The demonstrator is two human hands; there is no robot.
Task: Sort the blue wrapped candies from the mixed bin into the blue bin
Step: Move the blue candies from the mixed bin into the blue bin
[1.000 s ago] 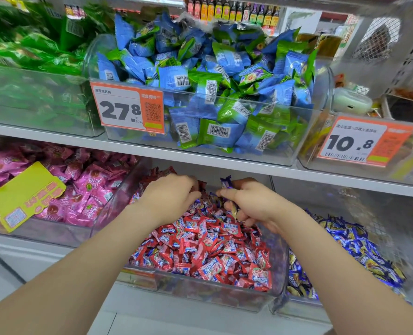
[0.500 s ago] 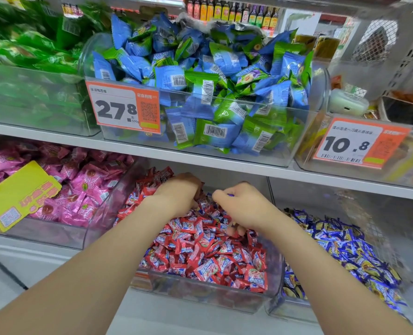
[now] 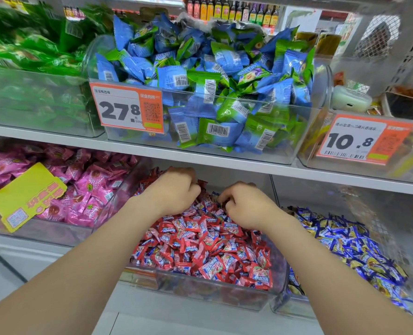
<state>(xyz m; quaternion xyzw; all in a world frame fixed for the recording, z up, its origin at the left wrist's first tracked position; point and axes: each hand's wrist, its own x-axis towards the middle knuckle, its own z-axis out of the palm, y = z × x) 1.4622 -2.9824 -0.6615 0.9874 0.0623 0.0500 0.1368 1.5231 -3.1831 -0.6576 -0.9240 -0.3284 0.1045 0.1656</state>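
White shelf (image 3: 224, 163) boards, two tiers of clear plastic bins, shop aisle. Lower tier, centre: mixed bin (image 3: 200, 294), fill is mostly red candies (image 3: 208, 247). Left hand (image 3: 174, 189) and right hand (image 3: 246, 205) sit knuckles-up at the back of that pile, fingers curled down into the wrappers. Can't tell whether either one grips anything. Blue bin (image 3: 288, 307) is just beside it on the right, with blue wrapped candies (image 3: 345, 247) heaped inside. Left of the mixed bin: pink candies (image 3: 84, 189), with a yellow tag (image 3: 29, 194) tilted across the front. Upper tier: green packets (image 3: 31, 56) on the left, blue-green packets (image 3: 200, 93) in the centre behind a 27.8 price tag (image 3: 128, 107), and a 10.8 tag (image 3: 362, 139) to the right. Far top: a row of bottles (image 3: 232, 8). White mesh panel (image 3: 379, 37) top right.
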